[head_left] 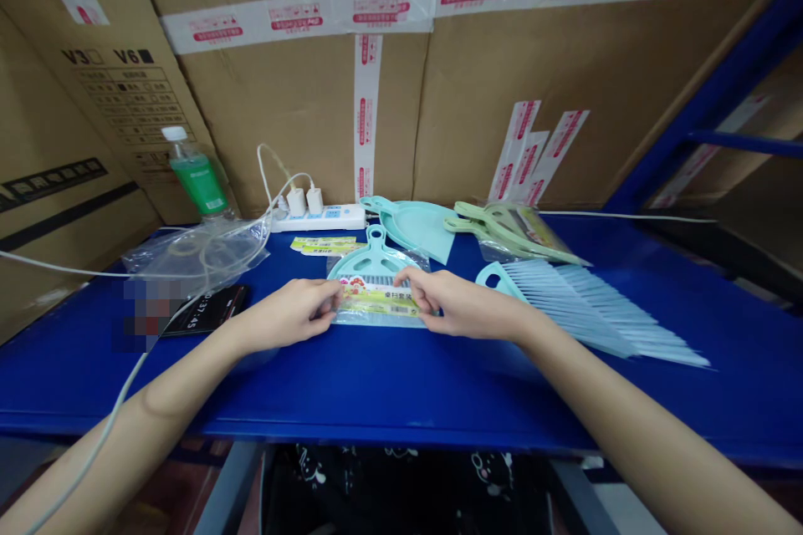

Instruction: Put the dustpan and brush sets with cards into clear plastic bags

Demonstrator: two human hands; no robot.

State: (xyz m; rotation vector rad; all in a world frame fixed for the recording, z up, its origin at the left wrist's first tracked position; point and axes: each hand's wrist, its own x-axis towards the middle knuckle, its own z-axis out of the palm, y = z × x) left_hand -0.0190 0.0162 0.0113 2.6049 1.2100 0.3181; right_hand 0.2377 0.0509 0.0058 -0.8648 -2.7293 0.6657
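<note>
Holding what, at the near middle of the blue table [401, 389]?

One packet [382, 319], lying flat: clear, glossy film over a pale blue dustpan [376, 252] with a ring-ended handle pointing away from the person. Bristles show above a yellow-green and white label [370, 294] printed with red mushrooms.

State of the fingers?

Left hand [309, 312]: fingers bent and drawn narrow, thumb and forefinger pinching the left edge of the packet. Right hand [448, 301]: fingers curled, holding the right edge; the palm side is hidden.

Materials to the right?

Two loose brushes [583, 313], overlapping. Bristles pale blue, fine, spread like fans; the nearer handle is smooth and ends in an oval loop.

Behind the packet?

A loose turquoise dustpan [419, 227], smooth, flaring to a broad straight lip. Beside it, olive-green sets [518, 232] with looped handles, partly in film. Nearer the left hand, flat yellow paper strips [323, 246], overlapping.

Left side?

Thin crumpled plastic bags [188, 255], cloudy and creased; a slim black display [210, 309], rectangular; a bottle [199, 180], cylindrical, white-capped, green-labelled. Backing: matte brown cardboard [276, 117], crossed by shiny printed tape [367, 84].
</note>
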